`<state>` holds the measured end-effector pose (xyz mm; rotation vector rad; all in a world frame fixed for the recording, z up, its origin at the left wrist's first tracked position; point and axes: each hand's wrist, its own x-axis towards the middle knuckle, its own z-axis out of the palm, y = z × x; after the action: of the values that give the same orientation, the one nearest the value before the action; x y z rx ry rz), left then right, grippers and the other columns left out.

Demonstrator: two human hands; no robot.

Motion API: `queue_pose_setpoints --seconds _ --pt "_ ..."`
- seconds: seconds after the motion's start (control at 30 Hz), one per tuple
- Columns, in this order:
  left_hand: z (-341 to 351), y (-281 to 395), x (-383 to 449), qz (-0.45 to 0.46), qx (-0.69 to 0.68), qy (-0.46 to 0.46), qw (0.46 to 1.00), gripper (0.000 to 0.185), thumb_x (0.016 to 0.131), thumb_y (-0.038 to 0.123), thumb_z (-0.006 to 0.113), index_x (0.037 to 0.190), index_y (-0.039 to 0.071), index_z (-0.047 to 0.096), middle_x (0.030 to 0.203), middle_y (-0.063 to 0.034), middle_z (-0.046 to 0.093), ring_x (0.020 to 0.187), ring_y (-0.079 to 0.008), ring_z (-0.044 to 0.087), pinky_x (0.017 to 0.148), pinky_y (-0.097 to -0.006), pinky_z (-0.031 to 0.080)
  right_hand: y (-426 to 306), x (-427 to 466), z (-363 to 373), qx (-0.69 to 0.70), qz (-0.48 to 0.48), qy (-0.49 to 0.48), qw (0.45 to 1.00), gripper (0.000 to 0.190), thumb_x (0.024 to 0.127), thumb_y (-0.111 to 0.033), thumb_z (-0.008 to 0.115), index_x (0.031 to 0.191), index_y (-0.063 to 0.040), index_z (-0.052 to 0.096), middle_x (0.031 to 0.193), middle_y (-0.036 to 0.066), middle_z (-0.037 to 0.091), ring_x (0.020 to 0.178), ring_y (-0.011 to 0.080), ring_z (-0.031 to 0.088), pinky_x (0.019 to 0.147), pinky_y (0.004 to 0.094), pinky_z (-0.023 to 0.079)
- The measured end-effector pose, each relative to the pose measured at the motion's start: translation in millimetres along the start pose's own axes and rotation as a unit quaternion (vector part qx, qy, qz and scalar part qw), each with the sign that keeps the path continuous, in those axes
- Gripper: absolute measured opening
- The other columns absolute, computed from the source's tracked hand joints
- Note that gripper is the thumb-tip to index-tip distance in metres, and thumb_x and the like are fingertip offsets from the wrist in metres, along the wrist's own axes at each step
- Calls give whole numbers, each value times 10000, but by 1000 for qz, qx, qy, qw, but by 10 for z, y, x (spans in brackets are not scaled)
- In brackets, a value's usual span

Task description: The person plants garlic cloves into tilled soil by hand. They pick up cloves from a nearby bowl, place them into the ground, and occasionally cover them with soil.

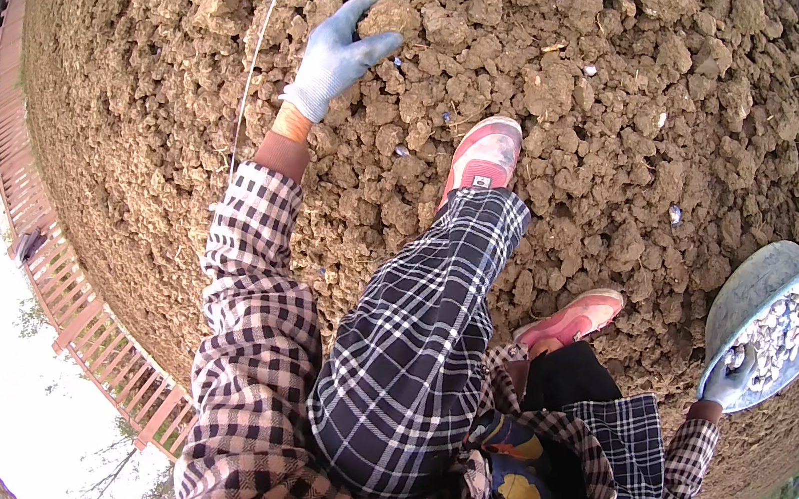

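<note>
My left hand [350, 46], in a pale blue-white work glove, reaches down to the tilled soil. Its thumb and forefinger straddle a clod of soil [393, 19]; the other fingers are hidden. At the far right, my right hand [729, 380], also gloved, grips the near rim of a round grey-blue basin [745, 295], with part of the hand inside. Many small white and purplish pieces, apparently garlic cloves [787, 323], fill its bottom. Whether the basin rests on the ground cannot be seen. Similar pieces lie on the soil, one [401, 150] left of my front shoe.
Lumpy brown soil [577, 220] surrounds my pink shoes [486, 151]. A thin white string [260, 42] runs along the ground left of my left hand. Another pale piece [675, 215] lies between shoe and basin. A reddish-brown railing [107, 340] borders the plot at left.
</note>
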<state>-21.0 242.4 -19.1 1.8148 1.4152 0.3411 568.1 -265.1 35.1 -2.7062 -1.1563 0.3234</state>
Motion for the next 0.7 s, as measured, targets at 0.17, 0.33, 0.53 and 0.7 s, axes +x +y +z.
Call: queue_pose_setpoints --seconds 0.17,0.33,0.53,0.7 --pt "82 -190 -1035 -122 90 -92 984 704 808 283 764 1385 13 465 1299 -187 586 1188 -268 582 1003 -342 459 85 51 -16 -27 -31 20 999 546 716 48 651 1239 -86 571 1238 83 533 1061 222 556 841 309 480" --pt "311 -164 -1419 -153 200 -185 950 679 842 400 674 1434 189 418 1340 -171 545 1188 -347 566 992 -404 459 -68 78 3 -43 -29 36 998 539 714 50 637 1230 -94 585 1219 61 555 933 181 568 713 284 471" --pt "536 -40 -1479 -126 312 -138 932 432 846 308 655 1240 175 540 1094 -133 593 923 -339 642 781 -434 527 -5 98 0 -52 10 7 999 546 738 32 653 1260 -106 565 1257 83 546 1050 233 579 836 307 490" --pt "691 -238 -1372 -151 258 -150 942 317 825 203 647 1111 115 541 1065 -168 611 929 -385 639 783 -464 524 -31 74 -36 -35 17 10 999 583 737 34 663 1283 -142 558 1308 95 532 1124 254 562 901 345 480"
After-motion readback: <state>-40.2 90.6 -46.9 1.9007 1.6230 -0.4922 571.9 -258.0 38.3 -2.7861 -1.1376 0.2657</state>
